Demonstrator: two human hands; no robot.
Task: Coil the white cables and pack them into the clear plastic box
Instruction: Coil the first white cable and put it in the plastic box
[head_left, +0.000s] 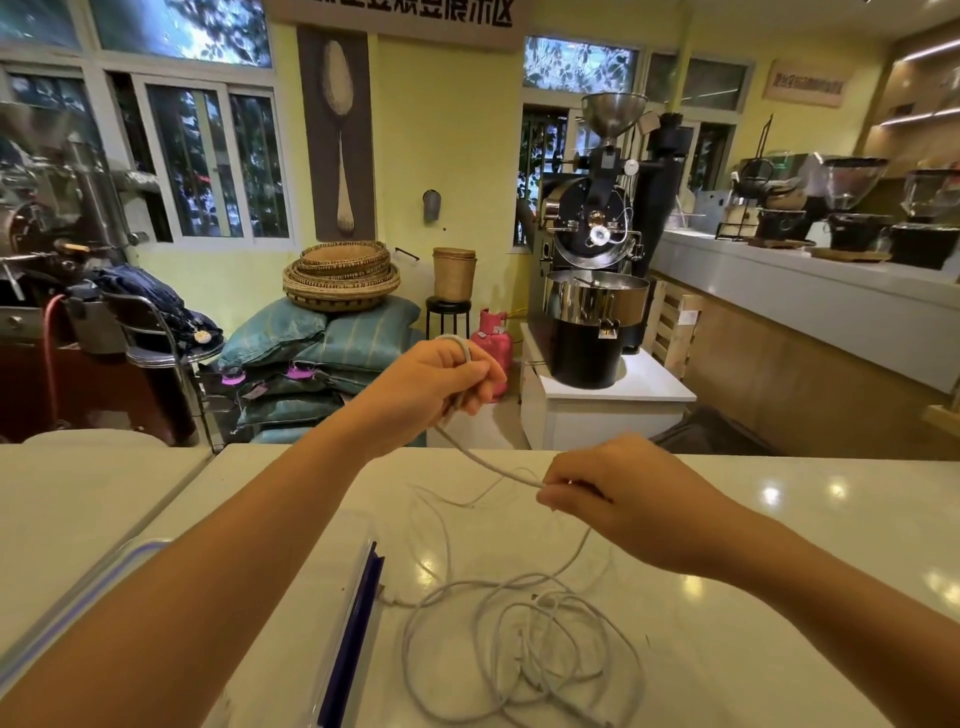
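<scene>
Left hand (441, 376): raised above the surface edge, fist closed around a loop of white cable (488, 465).
Right hand (605, 496): fingers pinched on the same cable, lower.
Loose cable: tangled on white surface (779, 545).
Clear box (358, 613): near left forearm, seemingly open.

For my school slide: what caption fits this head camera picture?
Two hands coil a white cable over a table.

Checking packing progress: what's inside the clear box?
Cannot tell. Only the box rim and lid show; the left arm covers its inside. Loose cables lie on the table.
</scene>
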